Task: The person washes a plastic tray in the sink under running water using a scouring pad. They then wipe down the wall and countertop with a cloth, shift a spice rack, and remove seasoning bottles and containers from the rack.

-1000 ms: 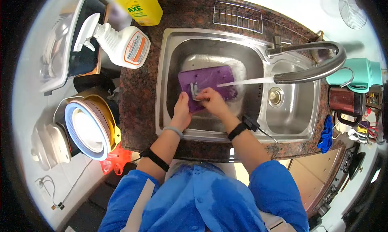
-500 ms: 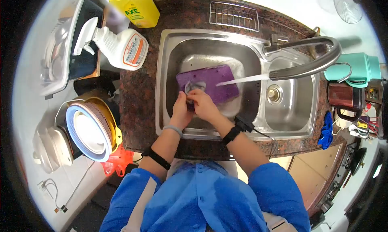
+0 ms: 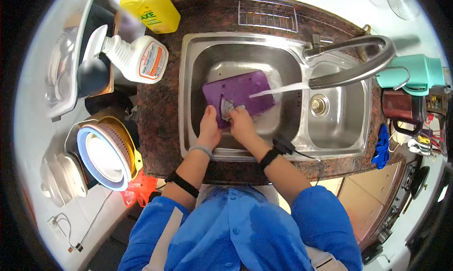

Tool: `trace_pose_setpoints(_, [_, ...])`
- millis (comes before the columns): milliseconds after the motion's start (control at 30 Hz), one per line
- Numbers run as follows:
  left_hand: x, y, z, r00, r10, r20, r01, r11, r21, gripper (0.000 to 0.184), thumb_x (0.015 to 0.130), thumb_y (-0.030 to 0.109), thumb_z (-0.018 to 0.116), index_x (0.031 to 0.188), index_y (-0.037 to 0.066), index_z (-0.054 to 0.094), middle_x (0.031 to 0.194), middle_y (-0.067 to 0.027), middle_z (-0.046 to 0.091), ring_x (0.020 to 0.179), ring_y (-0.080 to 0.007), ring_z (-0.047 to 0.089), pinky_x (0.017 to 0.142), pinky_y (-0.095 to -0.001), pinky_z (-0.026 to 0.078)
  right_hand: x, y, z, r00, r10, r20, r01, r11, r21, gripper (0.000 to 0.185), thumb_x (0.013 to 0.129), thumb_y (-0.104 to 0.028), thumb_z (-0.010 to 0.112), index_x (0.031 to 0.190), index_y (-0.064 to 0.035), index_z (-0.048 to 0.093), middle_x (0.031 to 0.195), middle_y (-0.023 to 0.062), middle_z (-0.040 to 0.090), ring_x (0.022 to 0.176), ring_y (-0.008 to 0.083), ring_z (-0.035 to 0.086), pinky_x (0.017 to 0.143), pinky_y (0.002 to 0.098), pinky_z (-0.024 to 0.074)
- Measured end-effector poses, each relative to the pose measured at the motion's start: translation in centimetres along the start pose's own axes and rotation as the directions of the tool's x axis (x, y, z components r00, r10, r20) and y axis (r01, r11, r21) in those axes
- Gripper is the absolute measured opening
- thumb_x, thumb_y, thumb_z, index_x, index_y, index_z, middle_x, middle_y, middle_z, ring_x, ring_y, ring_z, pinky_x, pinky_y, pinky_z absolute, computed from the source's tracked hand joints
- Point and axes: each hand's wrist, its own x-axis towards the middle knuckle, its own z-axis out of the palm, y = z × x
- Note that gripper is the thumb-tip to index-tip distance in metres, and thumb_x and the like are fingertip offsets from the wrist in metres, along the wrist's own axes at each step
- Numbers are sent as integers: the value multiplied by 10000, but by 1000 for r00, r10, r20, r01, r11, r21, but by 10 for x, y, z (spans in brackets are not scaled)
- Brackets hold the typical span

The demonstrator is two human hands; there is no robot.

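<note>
Inside the large basin (image 3: 236, 54): a purple board (image 3: 243, 84), wet, turned askew; whether it rests on the basin floor cannot be told. It is the clock's centre, with 12 towards the far wall.
Left hand (image 3: 210, 128): at 7 o'clock, apparently gripping the board's near edge, thumb uppermost, the other fingers mostly hidden.
Right hand (image 3: 244, 129): at 6 o'clock, fingers curled onto a grey piece (image 3: 227, 108) against the board; too unclear to identify.
Water (image 3: 283, 88): running in from 3 o'clock onto the board.
Step in hand: seemingly rubbing the wet board under the stream; a further stroke would call for a steady left hold and light right-hand pressure.
Tap (image 3: 354, 75): at 2 to 3 o'clock, curving over the small basin (image 3: 337, 134).
Wire rack (image 3: 267, 16): towards 12 to 1.
Yellow bottle (image 3: 155, 7): between 10 and 11, "AXE" readable in green; smaller print is not.
Spray bottle (image 3: 134, 56): near 10, white, its orange-and-white label illegible.
Tubs (image 3: 82, 150): stacked at 8.
Blue cloth (image 3: 380, 148): between 3 and 4.
</note>
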Motion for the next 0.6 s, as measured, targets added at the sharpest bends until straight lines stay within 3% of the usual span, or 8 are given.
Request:
trace_pose_setpoints(33, [0, 1, 3, 1000, 20, 21, -19, 1000, -11, 343, 1028, 348, 362, 1248, 112, 478, 1161, -53, 591, 1032, -237, 590, 887, -419, 481, 4, -8, -2, 995, 91, -43, -94, 992, -80, 215, 702, 19, 571, 896, -33, 649, 923, 192, 585, 952, 401, 537, 841, 461, 447])
trace_pose_setpoints(100, [0, 8, 7, 1000, 5, -13, -5, 999, 48, 326, 1023, 321, 389, 1255, 109, 474, 1171, -57, 585, 1040, -238, 585, 891, -417, 479, -3, -24, 10, 998, -56, -15, 57, 998, 42, 193, 714, -16, 595, 899, -22, 652, 878, 196, 588, 872, 409, 572, 786, 468, 472])
trace_pose_setpoints(200, [-8, 7, -1, 1000, 19, 2, -19, 991, 131, 318, 1010, 272, 436, 1278, 101, 453, 1199, -68, 568, 1065, -243, 574, 909, -420, 473, -7, -5, 1, 998, -67, -7, 67, 988, 137, 221, 716, -27, 612, 933, -21, 651, 867, 195, 598, 847, 397, 587, 769, 469, 472])
trace_pose_setpoints(300, [-14, 13, 12, 993, 99, 56, -104, 990, 91, 341, 1002, 232, 457, 1313, 96, 420, 1245, -80, 544, 1105, -257, 560, 940, -436, 465, -7, 12, -40, 997, 33, 66, -28, 997, -72, 233, 738, -32, 634, 969, -25, 657, 874, 187, 612, 844, 370, 603, 758, 447, 481])
trace_pose_setpoints(367, [-22, 18, 10, 990, 142, 3, -142, 989, 46, 355, 1001, 214, 457, 1332, 94, 404, 1271, -87, 530, 1129, -266, 551, 955, -447, 460, -17, 0, -65, 887, 209, -411, -121, 966, 230, 211, 774, -38, 643, 984, -31, 662, 913, 171, 613, 837, 353, 610, 760, 420, 489])
trace_pose_setpoints(500, [-35, 20, 17, 982, 191, -2, -191, 982, 2, 399, 993, 146, 463, 1370, 60, 366, 1341, -127, 472, 1198, -283, 507, 987, -450, 439, -22, -11, -83, 857, 207, -472, -108, 968, 227, 202, 801, -44, 642, 1001, -38, 661, 941, 154, 604, 859, 345, 605, 772, 402, 492])
trace_pose_setpoints(567, [-50, 21, 30, 978, 210, -5, -210, 976, -53, 410, 989, 126, 468, 1377, 60, 355, 1348, -128, 463, 1196, -284, 508, 984, -452, 443, -8, 6, -64, 860, -37, -508, 34, 999, -15, 193, 805, -58, 641, 996, -37, 653, 969, 158, 592, 885, 357, 591, 770, 410, 487])
trace_pose_setpoints(600, [-60, 25, 40, 979, 202, -2, -202, 979, -40, 397, 985, 118, 477, 1361, 48, 373, 1323, -127, 483, 1175, -278, 521, 978, -444, 450, 2, 9, -65, 867, -56, -495, -1, 994, -113, 164, 804, -87, 651, 951, -13, 651, 942, 182, 600, 936, 372, 576, 773, 419, 485])
